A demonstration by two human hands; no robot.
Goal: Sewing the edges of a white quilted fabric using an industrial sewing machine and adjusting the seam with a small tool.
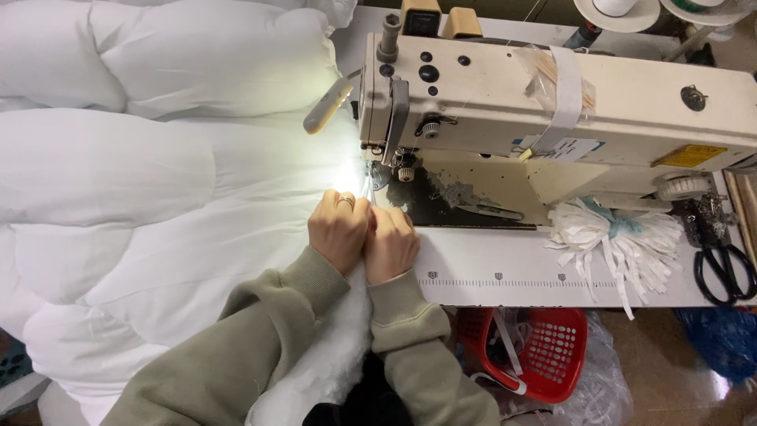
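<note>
Hands side by side at the sewing machine (552,102) needle. Left hand (339,229) and right hand (390,241), fingers curled closed, pinch the white quilt (158,205) edge.

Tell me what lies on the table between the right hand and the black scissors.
A bundle of white strips lies between right hand and scissors, head view.

Olive-green sleeves (260,347), ring (346,202)
</note>
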